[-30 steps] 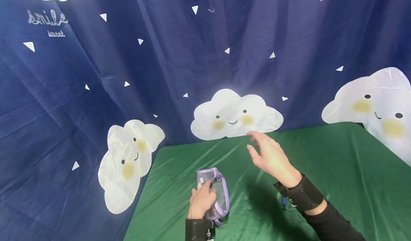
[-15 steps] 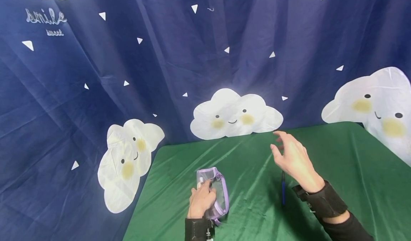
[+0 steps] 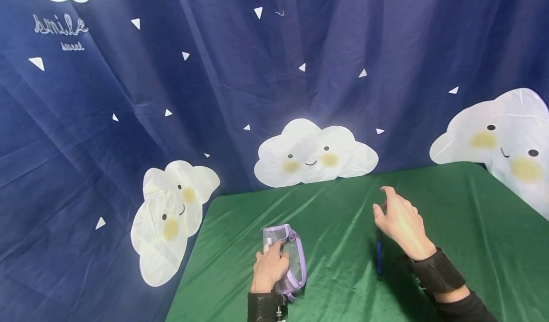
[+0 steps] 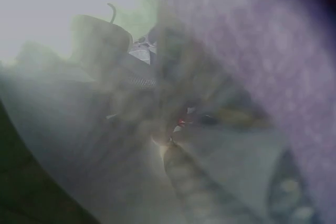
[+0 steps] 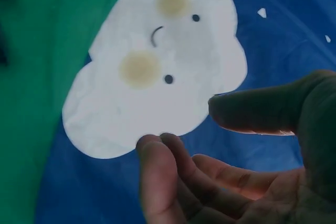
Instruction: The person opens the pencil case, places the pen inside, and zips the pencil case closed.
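Observation:
A clear pencil case (image 3: pixel 294 255) with lilac trim lies on the green cloth in the head view. My left hand (image 3: pixel 269 267) holds it at its left side, with white items showing through near the fingertips. The left wrist view is hazy, filled by see-through material and a blurred lilac band (image 4: pixel 273 51). A slim blue and black pen (image 3: pixel 379 260) lies on the cloth at the right. Over its far end hovers my right hand (image 3: pixel 403 224), thumb and fingers apart. In the right wrist view the right hand (image 5: pixel 247 182) has nothing between thumb and fingers.
Green cloth (image 3: pixel 334 265) covers the table. Behind it and to the left hangs a dark blue curtain (image 3: pixel 231 74) with white clouds and small triangles. A smiling cloud (image 3: pixel 315 155) meets the table's back edge.
My right hand has moved to the right, then slightly down, uncovering more of the pen. The left hand and pencil case stay where they were.

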Action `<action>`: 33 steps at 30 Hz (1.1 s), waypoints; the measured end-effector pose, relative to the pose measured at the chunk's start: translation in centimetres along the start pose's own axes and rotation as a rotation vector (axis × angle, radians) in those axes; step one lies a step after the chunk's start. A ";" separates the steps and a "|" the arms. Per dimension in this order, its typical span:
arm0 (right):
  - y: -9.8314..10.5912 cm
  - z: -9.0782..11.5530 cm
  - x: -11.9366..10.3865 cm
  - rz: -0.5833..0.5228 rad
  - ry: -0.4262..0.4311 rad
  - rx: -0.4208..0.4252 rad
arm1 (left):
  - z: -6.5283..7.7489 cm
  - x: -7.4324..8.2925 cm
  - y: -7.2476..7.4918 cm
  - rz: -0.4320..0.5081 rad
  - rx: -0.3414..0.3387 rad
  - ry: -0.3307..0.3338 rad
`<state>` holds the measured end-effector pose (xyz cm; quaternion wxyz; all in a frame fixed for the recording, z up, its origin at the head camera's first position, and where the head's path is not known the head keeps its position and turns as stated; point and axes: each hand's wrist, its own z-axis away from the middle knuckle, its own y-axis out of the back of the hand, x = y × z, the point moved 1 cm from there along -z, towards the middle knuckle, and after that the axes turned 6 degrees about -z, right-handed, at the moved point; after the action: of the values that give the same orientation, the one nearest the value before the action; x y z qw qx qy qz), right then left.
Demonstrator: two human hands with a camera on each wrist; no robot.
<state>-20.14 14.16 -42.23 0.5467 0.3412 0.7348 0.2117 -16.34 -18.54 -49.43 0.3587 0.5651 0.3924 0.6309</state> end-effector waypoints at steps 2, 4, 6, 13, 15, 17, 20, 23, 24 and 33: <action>-0.2 0.0 0.5 0.013 -0.037 -0.043 | 0.0 0.0 0.1 0.001 0.003 -0.004; -0.5 -0.1 0.9 0.029 -0.073 -0.089 | -0.1 0.1 0.2 0.001 0.004 -0.004; -0.7 -0.2 1.4 0.044 -0.107 -0.135 | -0.1 0.1 0.2 -0.005 0.007 -0.008; -1.8 -0.4 3.2 0.083 -0.186 -0.258 | -0.2 0.0 0.2 -0.009 0.010 -0.017; -2.1 -0.4 3.7 0.092 -0.197 -0.282 | -0.1 0.0 0.2 -0.007 0.006 -0.012; -2.4 -0.3 4.1 0.101 -0.206 -0.299 | -0.1 0.0 0.1 -0.006 0.003 -0.007; -2.7 -0.2 4.5 0.105 -0.218 -0.322 | 0.0 0.0 0.0 -0.001 0.000 -0.001; -3.1 -0.1 4.8 0.093 -0.240 -0.360 | 0.0 0.0 0.0 0.000 0.007 -0.003; -3.1 -0.1 4.9 0.088 -0.251 -0.376 | 0.0 0.0 0.0 0.002 0.008 -0.003; -4.2 0.3 5.8 0.042 -0.231 -0.400 | 0.0 0.0 -0.1 0.000 0.005 0.000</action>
<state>-21.94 15.55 -49.07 0.6795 0.2633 0.6035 0.3237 -16.32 -18.51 -49.56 0.3572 0.5662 0.3938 0.6299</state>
